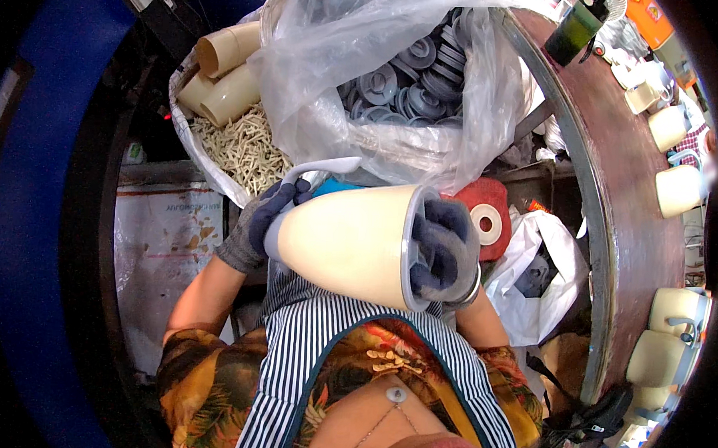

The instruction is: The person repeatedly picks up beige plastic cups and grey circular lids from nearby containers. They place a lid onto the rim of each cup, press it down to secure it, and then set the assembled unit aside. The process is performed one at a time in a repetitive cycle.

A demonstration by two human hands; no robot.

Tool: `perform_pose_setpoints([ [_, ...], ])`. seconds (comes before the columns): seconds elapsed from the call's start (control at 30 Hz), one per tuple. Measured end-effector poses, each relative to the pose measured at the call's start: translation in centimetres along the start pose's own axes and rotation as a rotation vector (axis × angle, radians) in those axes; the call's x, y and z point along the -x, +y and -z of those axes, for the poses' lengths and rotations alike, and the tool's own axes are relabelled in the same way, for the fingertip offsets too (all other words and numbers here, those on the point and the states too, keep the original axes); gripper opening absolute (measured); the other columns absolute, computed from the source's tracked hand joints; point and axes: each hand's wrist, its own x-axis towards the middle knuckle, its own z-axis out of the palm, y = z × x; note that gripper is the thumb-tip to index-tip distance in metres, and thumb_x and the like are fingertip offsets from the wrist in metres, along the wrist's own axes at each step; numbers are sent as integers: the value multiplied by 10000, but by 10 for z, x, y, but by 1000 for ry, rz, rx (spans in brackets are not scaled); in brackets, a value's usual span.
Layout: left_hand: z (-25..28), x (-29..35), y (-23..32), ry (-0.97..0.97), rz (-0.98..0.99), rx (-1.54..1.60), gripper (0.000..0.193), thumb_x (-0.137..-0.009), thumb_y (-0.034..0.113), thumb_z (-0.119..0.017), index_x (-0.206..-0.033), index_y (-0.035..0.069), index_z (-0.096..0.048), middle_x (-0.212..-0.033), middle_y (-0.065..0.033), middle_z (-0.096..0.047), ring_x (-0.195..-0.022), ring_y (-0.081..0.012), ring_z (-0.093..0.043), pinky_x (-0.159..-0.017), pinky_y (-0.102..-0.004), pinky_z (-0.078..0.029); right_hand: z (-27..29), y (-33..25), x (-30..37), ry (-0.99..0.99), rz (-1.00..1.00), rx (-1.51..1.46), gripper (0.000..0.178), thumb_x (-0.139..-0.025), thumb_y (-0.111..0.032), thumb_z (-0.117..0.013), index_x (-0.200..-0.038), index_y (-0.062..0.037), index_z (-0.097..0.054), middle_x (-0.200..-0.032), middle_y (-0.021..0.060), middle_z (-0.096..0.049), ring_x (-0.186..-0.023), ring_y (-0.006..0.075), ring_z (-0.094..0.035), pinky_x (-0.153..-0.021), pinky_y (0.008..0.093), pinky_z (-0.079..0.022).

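Note:
Sideways in front of my chest lies a cream thermos jug [346, 243], its narrow end to the left and its wide end to the right. A light grey handle [325, 165] curves up from the narrow end, and a grey ring edges the wide end. My left hand [264, 224], in a grey and dark blue glove, is closed round the narrow end by the handle. At the wide end my right hand [446, 248], gloved alike, grips with its fingers bent over the grey-rimmed end. What lies under those fingers is hidden.
Ahead stands a clear plastic bag of grey round parts [413, 82]. Left of it, a white sack [188, 148] holds cream tubes and small pale pieces. A brown table [617, 195] curves along the right, bearing several cream jugs [677, 190] and a green bottle [576, 33].

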Motion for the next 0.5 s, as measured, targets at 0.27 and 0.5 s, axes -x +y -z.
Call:
perform_pose_setpoints([
  [0.27,1,-10,12,-112,-255,198,347,-1006,274,-509,-1210,-5,-537,-1053,-142,-657,-993,-258,-650,-876,-403,-544,-3,57,64,276,-514,-143,564,-1017,-320,-424,-1473,-5,-319,-1452,125,-414,-1293,244,-455,-1102,394,-346],
  [0.5,29,-8,13,157,-193,170,291,-1024,252,-489,-1139,1,-583,-967,-72,-639,-871,-170,-630,-782,-291,-522,37,52,18,534,-350,-11,566,-1013,-230,-429,-1471,61,-269,-1515,188,-344,-1392,302,-364,-1182,432,-262],
])
